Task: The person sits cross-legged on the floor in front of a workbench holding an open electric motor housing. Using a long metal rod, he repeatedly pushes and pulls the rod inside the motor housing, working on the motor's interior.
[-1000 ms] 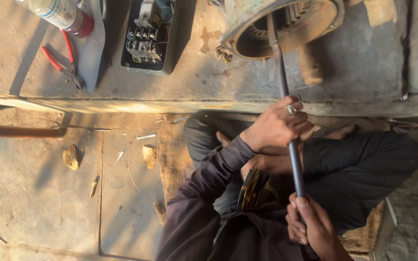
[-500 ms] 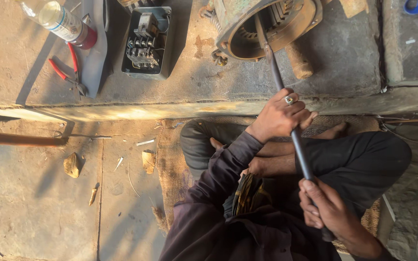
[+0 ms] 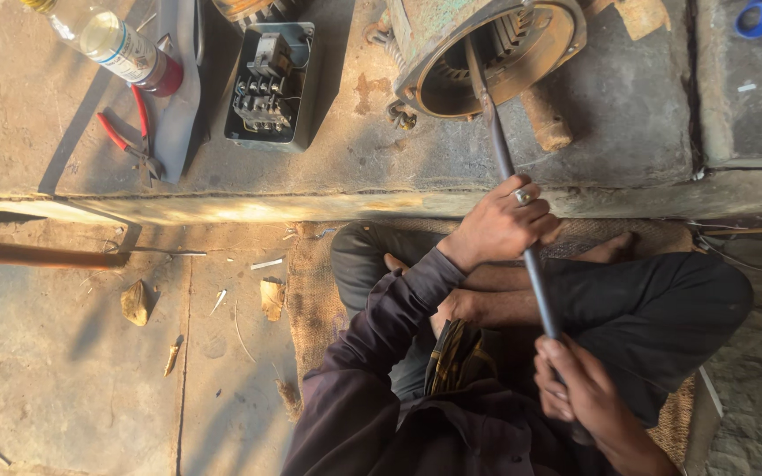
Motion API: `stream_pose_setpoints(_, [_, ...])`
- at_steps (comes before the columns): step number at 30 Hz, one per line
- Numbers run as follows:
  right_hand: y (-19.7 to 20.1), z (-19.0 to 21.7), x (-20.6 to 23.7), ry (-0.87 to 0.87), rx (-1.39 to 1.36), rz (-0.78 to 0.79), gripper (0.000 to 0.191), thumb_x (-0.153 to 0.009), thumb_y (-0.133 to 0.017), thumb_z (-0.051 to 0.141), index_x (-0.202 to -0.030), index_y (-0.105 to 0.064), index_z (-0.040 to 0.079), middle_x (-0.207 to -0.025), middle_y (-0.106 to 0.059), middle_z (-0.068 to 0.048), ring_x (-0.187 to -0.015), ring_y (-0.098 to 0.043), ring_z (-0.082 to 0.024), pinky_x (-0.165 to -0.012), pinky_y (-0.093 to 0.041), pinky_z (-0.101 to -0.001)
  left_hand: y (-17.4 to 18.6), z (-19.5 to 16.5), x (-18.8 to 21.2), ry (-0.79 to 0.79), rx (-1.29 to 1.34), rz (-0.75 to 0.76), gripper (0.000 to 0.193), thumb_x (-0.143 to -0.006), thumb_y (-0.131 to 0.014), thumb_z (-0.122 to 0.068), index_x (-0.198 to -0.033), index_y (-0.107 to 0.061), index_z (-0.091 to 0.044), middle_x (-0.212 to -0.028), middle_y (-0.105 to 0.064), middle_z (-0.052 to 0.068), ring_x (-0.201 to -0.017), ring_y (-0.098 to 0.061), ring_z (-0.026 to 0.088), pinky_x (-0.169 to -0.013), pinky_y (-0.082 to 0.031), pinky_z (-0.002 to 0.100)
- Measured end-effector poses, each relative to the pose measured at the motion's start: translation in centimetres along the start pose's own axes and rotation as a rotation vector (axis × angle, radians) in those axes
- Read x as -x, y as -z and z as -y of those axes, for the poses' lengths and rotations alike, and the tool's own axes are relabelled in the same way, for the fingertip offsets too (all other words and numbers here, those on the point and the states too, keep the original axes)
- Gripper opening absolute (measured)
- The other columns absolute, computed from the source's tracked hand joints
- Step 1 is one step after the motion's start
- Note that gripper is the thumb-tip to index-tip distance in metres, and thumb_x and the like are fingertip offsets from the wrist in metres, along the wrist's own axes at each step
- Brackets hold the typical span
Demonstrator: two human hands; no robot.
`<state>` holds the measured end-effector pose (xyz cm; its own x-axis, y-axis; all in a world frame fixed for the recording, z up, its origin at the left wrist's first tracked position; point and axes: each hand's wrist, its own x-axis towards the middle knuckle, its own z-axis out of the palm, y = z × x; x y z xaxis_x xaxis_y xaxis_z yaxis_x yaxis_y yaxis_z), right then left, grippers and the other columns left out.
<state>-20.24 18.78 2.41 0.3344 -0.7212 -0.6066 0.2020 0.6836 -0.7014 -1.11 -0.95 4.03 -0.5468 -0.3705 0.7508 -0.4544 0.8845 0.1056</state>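
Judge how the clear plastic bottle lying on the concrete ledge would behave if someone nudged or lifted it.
The plastic bottle lies on its side and looks round, so a nudge would probably set it rolling along the concrete ledge. Its thin clear wall suggests it is light and may dent under a firm squeeze. The red-handled pliers just beside it might stop it in that direction.

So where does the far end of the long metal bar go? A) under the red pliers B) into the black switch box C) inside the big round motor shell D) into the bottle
C: the long metal bar, gripped by the left hand and the right hand, runs up into the open mouth of the round motor shell, away from the bottle, pliers and switch box.
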Motion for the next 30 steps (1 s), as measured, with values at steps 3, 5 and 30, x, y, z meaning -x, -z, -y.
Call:
stream_pose_setpoints(3, [2.8,1.9,3.2,-0.159,-0.21,0.046,0.037,-0.104,-0.041,0.035,-0.105,-0.052,0.0,-0.051,-0.034,0.002,-0.033,-0.031,-0.009,-0.032,-0.031,-0.0262,0.3,-0.2,-1.9,0.072,0.042,0.009,0.021,-0.094,-0.073,-0.027,-0.078,-0.072,-0.013,-0.069,-0.061,-0.003,-0.076,-0.059,0.016,-0.082,-0.048,0.033])
stream_pose_setpoints(5, [4.7,3.1,4.5,-0.181,-0.259,0.071,0.04,-0.107,-0.042,0.037,-0.109,-0.052,-0.002,-0.054,-0.035,0.0,-0.037,-0.034,-0.01,-0.034,-0.033,-0.0264,0.5,0.0,-3.3,0.099,0.073,-0.017,0.022,-0.096,-0.073,-0.028,-0.08,-0.072,-0.013,-0.07,-0.062,-0.003,-0.074,-0.059,0.016,-0.08,-0.047,0.033])
stream_pose_setpoints(30, [2.9,2.6,9.4,-0.077,-0.4,0.331,0.035,-0.111,-0.046,0.032,-0.116,-0.05,-0.002,-0.055,-0.041,0.0,-0.039,-0.04,-0.011,-0.038,-0.038,-0.0263,0.3,-4.1,-3.6,-0.102,0.05,0.041,0.034,-0.103,-0.063,-0.034,-0.076,-0.07,-0.014,-0.062,-0.064,-0.002,-0.061,-0.064,0.016,-0.07,-0.054,0.034])
